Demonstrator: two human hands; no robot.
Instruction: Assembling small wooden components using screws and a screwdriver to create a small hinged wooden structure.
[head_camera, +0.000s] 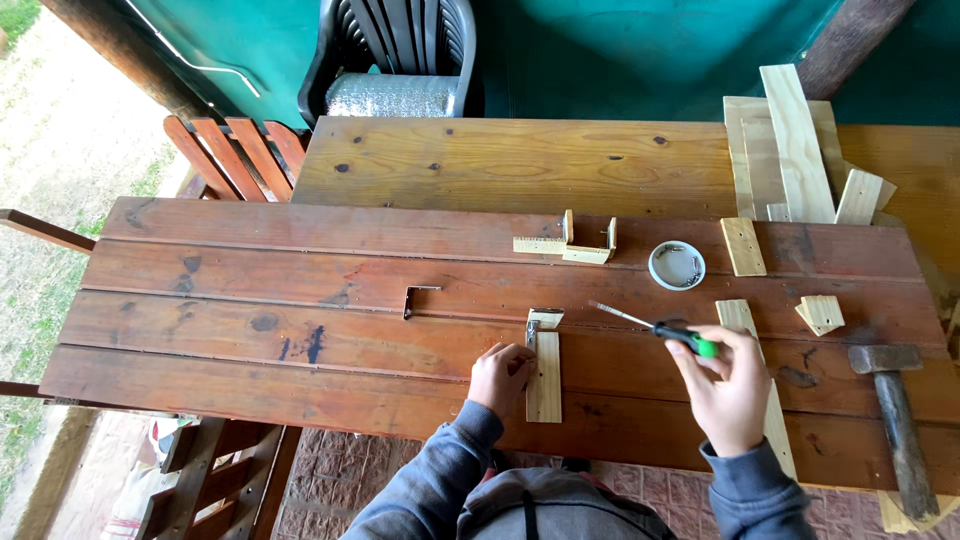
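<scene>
My left hand presses against a short pale wood strip lying on the dark red-brown plank table. A small metal angle bracket sits at the strip's far end. My right hand grips a screwdriver with a black and green handle; its metal shaft points left toward the bracket, the tip a little short of it. A second metal bracket lies apart to the left on the planks.
A small wooden U-shaped assembly and a round tin of screws lie beyond the hands. Loose pale wood offcuts are stacked at the back right, a hammer at the right edge. A dark plastic chair stands behind the table.
</scene>
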